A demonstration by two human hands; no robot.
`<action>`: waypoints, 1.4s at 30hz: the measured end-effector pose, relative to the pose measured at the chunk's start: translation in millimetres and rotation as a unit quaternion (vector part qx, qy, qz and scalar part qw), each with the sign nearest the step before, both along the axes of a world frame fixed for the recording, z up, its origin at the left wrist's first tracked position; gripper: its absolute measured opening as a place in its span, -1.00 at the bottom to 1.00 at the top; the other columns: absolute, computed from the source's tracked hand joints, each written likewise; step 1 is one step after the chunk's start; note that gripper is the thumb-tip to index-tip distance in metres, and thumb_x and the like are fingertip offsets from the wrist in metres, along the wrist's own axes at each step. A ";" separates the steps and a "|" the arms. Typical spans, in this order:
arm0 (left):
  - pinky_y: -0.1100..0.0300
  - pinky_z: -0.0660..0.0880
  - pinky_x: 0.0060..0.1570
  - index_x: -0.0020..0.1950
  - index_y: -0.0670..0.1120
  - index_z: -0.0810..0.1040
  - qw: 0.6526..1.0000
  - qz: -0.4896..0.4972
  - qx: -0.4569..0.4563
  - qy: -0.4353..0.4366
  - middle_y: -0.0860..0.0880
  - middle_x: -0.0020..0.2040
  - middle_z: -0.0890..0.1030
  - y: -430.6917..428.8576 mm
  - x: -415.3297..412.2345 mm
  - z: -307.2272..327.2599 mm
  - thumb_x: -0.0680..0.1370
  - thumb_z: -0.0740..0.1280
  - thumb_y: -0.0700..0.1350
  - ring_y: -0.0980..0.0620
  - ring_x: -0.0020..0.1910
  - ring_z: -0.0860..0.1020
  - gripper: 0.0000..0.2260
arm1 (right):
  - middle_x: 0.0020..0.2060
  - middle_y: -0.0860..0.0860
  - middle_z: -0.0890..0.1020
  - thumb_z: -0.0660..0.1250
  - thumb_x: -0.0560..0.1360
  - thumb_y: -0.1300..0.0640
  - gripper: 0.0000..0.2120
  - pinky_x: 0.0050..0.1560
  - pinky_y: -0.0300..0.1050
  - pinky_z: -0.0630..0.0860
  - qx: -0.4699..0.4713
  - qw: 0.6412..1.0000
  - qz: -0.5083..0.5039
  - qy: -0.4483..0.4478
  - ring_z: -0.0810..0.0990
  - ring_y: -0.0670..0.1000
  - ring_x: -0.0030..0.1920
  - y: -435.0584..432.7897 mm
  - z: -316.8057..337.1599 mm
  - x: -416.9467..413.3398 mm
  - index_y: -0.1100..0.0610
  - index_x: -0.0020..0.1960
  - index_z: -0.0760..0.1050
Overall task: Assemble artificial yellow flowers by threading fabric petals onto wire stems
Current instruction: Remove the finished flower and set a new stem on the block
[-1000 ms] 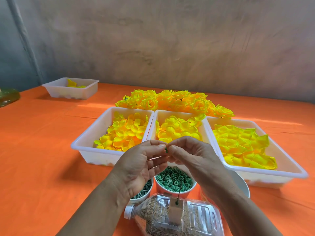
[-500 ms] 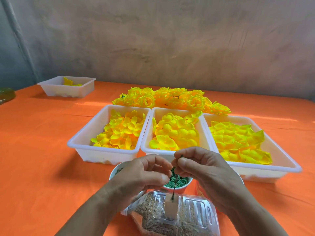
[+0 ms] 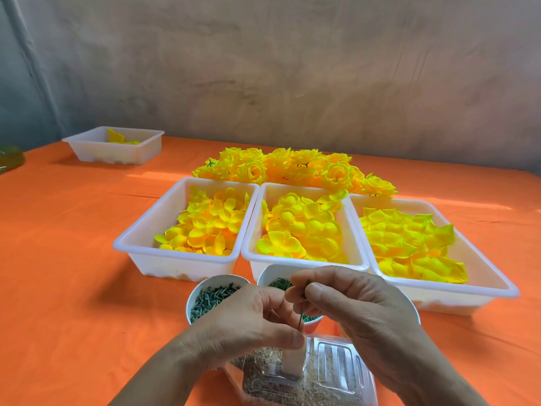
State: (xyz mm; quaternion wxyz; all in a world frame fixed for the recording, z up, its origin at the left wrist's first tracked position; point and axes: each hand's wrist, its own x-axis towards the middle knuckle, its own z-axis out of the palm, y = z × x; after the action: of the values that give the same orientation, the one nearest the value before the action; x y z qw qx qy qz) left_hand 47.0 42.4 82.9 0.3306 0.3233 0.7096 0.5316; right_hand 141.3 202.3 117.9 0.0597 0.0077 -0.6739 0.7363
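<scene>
A thin wire stem (image 3: 301, 314) is held upright above the near edge of the worktop (image 3: 73, 273). Its top is pinched between thumb and forefinger of the right hand (image 3: 360, 312). The fingers of the left hand (image 3: 248, 323) are curled close beside the wire's lower part; whether the wire is gripped there cannot be told.

Directly below, a clear bottle (image 3: 336, 373) of brown grain is laid on its side. Two cups (image 3: 193, 297) of small green parts are set just behind the hands, the right one half hidden.

Three white trays (image 3: 137, 247) of yellow fabric petals (image 3: 210, 227) are lined up rim against rim across the middle. A heap of finished yellow flowers (image 3: 292, 168) is piled against their far edges. Open orange cloth is left to the left of the trays, and a narrower strip to their right. A smaller tray (image 3: 87, 148) holding a few petals is placed well apart at the far left.

The worktop is covered in orange cloth, lit by a streak of sunlight behind the trays, and is bounded by a mottled grey wall (image 3: 292, 68).
</scene>
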 end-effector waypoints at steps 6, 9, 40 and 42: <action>0.21 0.49 -0.04 -0.16 0.01 0.68 1.000 0.001 -0.008 0.000 0.05 -0.21 0.65 0.1 -2.1 -1.9 0.25 0.52 0.06 0.11 -0.14 0.59 -0.77 | -0.14 0.17 0.72 0.41 0.40 0.14 -0.82 -0.13 -0.24 0.54 -0.012 1.000 0.003 0.003 0.65 0.01 -0.17 -0.8 1.4 0.5 0.08 -0.01 0.70; 0.21 0.50 -0.04 -0.18 -0.01 0.67 1.000 -0.004 -0.003 -0.001 0.03 -0.21 0.64 0.0 -2.1 -2.2 0.26 0.52 0.03 0.11 -0.16 0.59 -0.79 | -0.15 0.17 0.71 0.45 0.43 0.15 -0.85 -0.10 -0.23 0.54 -0.002 1.000 0.005 0.009 0.65 0.01 -0.16 -0.6 1.5 0.5 0.09 -0.01 0.69; 0.23 0.55 -0.02 -0.14 -0.11 0.69 1.000 0.002 0.011 -0.025 0.00 -0.20 0.67 0.0 -5.5 -4.8 0.24 0.56 0.01 0.08 -0.13 0.61 -0.71 | -0.21 -0.09 0.71 0.39 0.41 0.07 -0.85 -0.07 -0.21 0.57 0.292 0.954 0.020 0.069 0.66 -0.10 -0.16 6.7 21.5 -1.5 -0.11 -0.07 0.66; 0.21 0.54 0.00 -0.16 -0.05 0.69 1.000 -0.002 0.013 -0.028 -0.01 -0.19 0.67 0.4 -5.3 -4.7 0.24 0.56 0.01 0.08 -0.12 0.61 -0.75 | -0.21 -0.08 0.71 0.42 0.41 0.09 -0.87 -0.12 -0.26 0.56 0.294 0.953 0.016 0.068 0.66 -0.12 -0.19 7.7 22.3 -1.2 -0.10 -0.09 0.67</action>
State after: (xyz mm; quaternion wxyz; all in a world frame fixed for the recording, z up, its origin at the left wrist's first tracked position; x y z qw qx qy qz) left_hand 41.7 42.8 78.2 0.3469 0.3144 0.6925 0.5490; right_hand 140.1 210.0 140.2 0.0887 0.0856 -0.8546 0.5044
